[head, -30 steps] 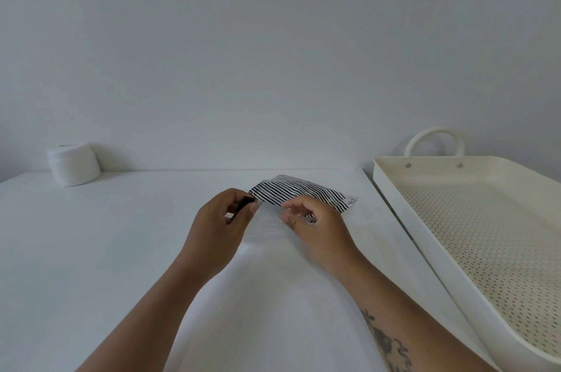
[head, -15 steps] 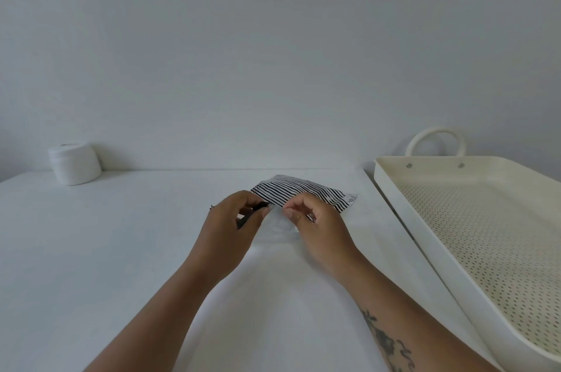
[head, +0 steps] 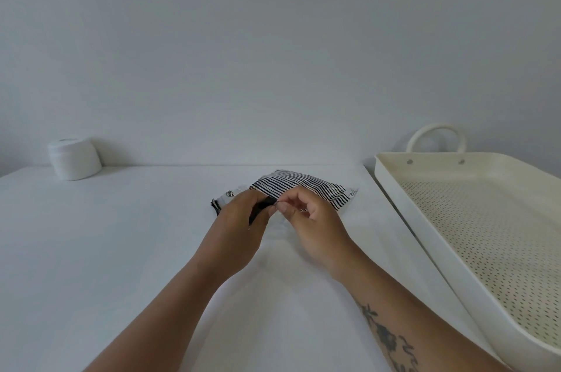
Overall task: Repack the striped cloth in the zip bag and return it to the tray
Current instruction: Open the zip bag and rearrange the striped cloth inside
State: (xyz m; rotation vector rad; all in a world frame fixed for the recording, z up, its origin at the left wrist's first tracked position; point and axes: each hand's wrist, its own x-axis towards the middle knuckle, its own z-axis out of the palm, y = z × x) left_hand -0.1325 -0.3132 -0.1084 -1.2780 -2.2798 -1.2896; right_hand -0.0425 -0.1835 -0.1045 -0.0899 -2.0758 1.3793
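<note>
The black-and-white striped cloth (head: 299, 185) lies inside a clear zip bag (head: 352, 193) on the white table, a little beyond my hands. My left hand (head: 239, 232) grips the bag's dark zip edge near its left end. My right hand (head: 312, 223) pinches the same edge just to the right, thumb and forefinger closed on it. The two hands almost touch. The bag's mouth is mostly hidden behind my fingers. The cream perforated tray (head: 391, 177) stands to the right of the bag, with nothing in it.
A white roll (head: 74, 158) stands at the table's far left, by the wall. The tray has a loop handle (head: 436, 138) at its far end. The tray's near rim overhangs the table's right side.
Both hands have moved closer together along the bag's zip edge. The bag's left corner now shows beyond my left hand. The cloth has stayed in place.
</note>
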